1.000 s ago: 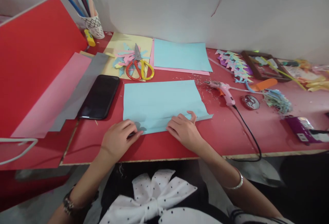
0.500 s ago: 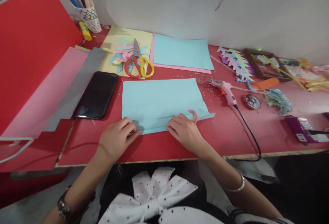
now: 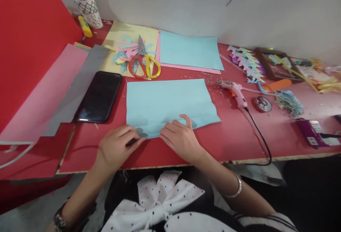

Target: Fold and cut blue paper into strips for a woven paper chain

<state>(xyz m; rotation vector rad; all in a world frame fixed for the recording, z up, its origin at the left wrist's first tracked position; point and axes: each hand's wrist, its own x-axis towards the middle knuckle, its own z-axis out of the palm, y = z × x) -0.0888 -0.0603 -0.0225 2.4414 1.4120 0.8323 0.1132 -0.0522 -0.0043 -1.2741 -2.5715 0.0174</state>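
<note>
A light blue sheet of paper (image 3: 167,98) lies in front of me, its near edge slightly raised and creased. My left hand (image 3: 115,148) is closed at the near left corner, thumb and fingers pinching the edge. Around the middle of that same edge curl the fingers of my right hand (image 3: 182,139), with one finger sticking up apart from the others. The fingertips of both hands are partly hidden. Just left of the sheet rests a black phone (image 3: 99,97). Scissors (image 3: 145,61) with red and yellow handles lie beyond it on paper scraps.
A pink glue gun (image 3: 234,91) with a black cord lies to the right, beside a small round tin (image 3: 262,104). More blue paper (image 3: 191,49) is by the wall. A pen cup (image 3: 90,11) stands at the back left; a purple box (image 3: 314,132) sits far right.
My right hand has slid left along the near edge, closer to my left hand. The sheet's near right corner, curled up before, now lies flatter. My left hand stays at its corner.
</note>
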